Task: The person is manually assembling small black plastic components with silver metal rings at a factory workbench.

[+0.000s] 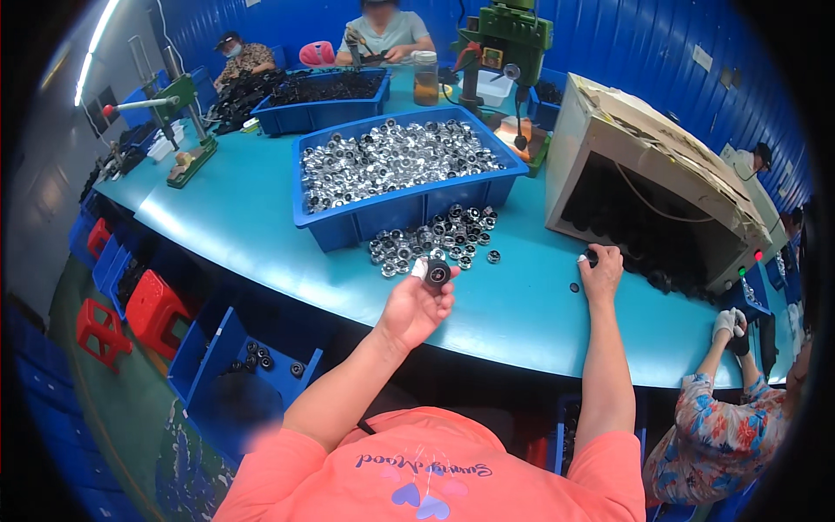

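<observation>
My left hand [409, 313] is closed on a black round knob-like part [438, 274], its ringed face turned up. White wrapping [420, 268] covers the thumb of that hand. Just beyond it, loose silver-and-black round parts [435, 237] lie heaped on the teal table against a blue bin [409, 213] full of the same kind. Off to the right, my right hand [603, 277] has its fingers pinched around a small black piece [592, 258], partly hidden by the fingers. A small black disc [574, 288] lies on the table beside that hand.
A pale open-fronted box [565, 165] stands right, black parts [665, 261] spilling from it. Behind are green presses [513, 39] [196, 152], a jar [425, 78] and another blue bin [322, 113]. A gloved co-worker [726, 418] is at right; red stools [155, 309] stand left.
</observation>
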`<state>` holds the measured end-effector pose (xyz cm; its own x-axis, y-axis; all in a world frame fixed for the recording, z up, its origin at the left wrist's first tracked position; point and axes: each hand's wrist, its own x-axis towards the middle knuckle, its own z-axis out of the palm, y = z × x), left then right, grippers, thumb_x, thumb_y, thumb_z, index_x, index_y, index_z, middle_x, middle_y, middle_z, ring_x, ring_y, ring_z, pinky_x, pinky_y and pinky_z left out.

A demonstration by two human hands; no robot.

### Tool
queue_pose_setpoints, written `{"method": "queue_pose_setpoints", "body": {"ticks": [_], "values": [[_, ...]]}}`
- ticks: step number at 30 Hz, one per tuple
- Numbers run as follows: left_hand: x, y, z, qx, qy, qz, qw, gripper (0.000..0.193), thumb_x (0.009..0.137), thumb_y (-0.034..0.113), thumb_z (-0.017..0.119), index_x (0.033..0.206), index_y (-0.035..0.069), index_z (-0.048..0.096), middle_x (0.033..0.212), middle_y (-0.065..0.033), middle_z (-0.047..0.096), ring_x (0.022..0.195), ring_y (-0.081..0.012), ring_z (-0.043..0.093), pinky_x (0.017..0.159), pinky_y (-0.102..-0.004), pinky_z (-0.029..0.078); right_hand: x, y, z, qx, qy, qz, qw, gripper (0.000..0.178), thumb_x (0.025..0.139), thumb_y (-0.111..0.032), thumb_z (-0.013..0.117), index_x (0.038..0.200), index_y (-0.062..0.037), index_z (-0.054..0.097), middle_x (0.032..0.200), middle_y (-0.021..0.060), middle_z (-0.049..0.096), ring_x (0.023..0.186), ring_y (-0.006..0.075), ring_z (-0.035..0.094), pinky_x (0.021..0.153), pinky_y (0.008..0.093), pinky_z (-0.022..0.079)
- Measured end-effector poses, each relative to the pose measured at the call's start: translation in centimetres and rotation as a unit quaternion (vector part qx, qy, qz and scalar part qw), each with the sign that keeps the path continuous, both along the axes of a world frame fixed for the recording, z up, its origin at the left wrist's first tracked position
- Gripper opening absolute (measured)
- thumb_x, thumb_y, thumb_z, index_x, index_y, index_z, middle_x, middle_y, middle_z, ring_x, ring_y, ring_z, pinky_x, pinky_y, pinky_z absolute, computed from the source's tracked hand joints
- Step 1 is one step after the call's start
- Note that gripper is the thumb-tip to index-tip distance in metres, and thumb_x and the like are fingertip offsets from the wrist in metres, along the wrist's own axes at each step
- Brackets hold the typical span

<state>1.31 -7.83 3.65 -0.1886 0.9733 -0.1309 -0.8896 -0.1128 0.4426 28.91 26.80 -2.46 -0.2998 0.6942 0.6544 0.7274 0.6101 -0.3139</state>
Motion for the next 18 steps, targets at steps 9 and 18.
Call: {"method": "queue_pose_setpoints", "body": {"ticks": [9, 18], "values": [[0.4, 0.5, 0.1, -0.063, -0.021, 0.024, 0.998, 0.057, 0.112, 0.038, 0.029, 0.140, -0.006, 0.052, 0.097, -0.0098, 0.061, 0.079, -0.0184, 0.056, 0.069, -0.0297, 0.051, -0.2, -0.5, 0.1, -0.001, -0.014, -0.008, 1.000, 0.032, 0.077, -0.016, 0.078, 0.107, -0.0093, 0.073, 0.106, 0.0091, 0.058, 0.105, 0.0303, 0.057, 0.093, 0.0435, 0.046], [-1.9, -3.0, 0.0, -0.053, 0.093, 0.031, 0.994, 0.056, 0.107, 0.044, 0.042, 0.135, -0.001, 0.058, 0.095, -0.0088, 0.064, 0.078, -0.0189, 0.059, 0.066, -0.0306, 0.050, -0.2, -0.8, 0.8, 0.031, 0.005, 0.029, 0.999, 0.041, 0.074, -0.013, 0.078, 0.114, -0.0085, 0.071, 0.106, 0.0099, 0.058, 0.104, 0.0316, 0.057, 0.093, 0.0436, 0.047]]}}
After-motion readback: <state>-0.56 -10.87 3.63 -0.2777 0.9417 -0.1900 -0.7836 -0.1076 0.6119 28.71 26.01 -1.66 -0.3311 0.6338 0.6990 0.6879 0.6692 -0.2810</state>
